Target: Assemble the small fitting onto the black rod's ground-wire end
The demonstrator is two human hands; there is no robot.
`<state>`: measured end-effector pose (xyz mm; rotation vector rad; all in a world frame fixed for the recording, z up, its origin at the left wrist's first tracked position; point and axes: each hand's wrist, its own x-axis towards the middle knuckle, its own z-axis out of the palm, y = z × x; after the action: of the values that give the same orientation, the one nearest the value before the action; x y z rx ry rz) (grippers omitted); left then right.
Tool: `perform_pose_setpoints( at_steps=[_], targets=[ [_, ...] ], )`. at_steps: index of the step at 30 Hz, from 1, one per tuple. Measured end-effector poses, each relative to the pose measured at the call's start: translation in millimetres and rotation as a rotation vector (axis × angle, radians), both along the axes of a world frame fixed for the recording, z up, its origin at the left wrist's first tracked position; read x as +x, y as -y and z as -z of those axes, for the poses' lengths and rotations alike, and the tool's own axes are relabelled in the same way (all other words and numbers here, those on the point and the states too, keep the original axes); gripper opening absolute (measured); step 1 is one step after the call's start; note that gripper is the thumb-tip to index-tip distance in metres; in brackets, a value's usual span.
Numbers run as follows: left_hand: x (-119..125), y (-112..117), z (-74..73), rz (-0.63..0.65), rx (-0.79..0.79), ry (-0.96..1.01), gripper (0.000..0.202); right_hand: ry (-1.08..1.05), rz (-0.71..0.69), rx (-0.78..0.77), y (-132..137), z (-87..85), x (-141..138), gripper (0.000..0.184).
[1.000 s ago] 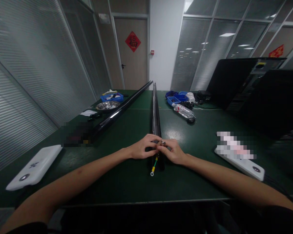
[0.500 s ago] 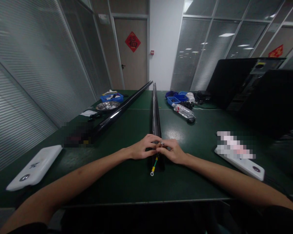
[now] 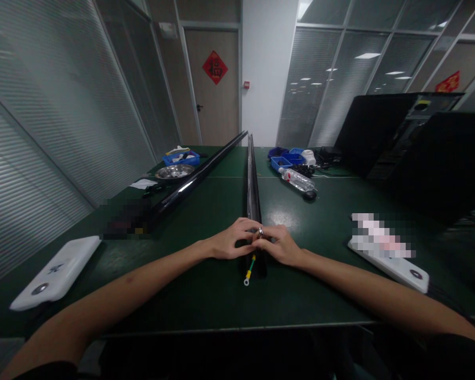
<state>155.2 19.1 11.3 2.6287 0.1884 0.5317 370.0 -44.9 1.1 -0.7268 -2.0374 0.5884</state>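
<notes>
My left hand (image 3: 239, 238) and my right hand (image 3: 281, 244) meet over the near end of a long dark metal channel (image 3: 253, 184). The fingers of both are bent and pressed together at the tips. A small shiny metal piece (image 3: 260, 232) shows at the fingertips, too small to tell what it is. Below them hangs a short green-and-yellow wire (image 3: 252, 265) that ends in a ring terminal (image 3: 246, 282). Its upper end is hidden by my fingers.
A second long dark bar (image 3: 193, 179) lies slanting on the green table (image 3: 221, 306). White devices lie left (image 3: 59, 269) and right (image 3: 399, 268). Farther off are a metal bowl (image 3: 174, 171), blue bins (image 3: 288, 158), a plastic bottle (image 3: 298, 180) and black computer cases (image 3: 380, 126).
The shiny metal piece at my fingertips has shifted and turned slightly. Both hands stay in nearly the same place, and the wire hardly moves.
</notes>
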Motion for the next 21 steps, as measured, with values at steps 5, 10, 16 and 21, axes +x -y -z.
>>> perform_pose_setpoints(
  at_steps=[5, 10, 16, 21],
  targets=[
    [0.0, -1.9, 0.8, 0.004, 0.007, 0.002, 0.024, -0.002, 0.014, -0.002, 0.5, -2.1, -1.2, 0.031],
    [2.4, -2.8, 2.8, 0.01, 0.011, 0.048, 0.022, 0.013, 0.038, 0.011, -1.0, -1.9, -1.7, 0.037],
    [3.5, -2.2, 2.7, 0.014, 0.014, 0.076, 0.015, 0.033, 0.049, 0.02, -1.8, -0.1, -1.0, 0.039],
    [3.0, -2.3, 2.4, 0.014, 0.014, 0.083, 0.016, 0.035, 0.07, 0.043, -1.5, 1.1, -1.1, 0.039]
  ],
)
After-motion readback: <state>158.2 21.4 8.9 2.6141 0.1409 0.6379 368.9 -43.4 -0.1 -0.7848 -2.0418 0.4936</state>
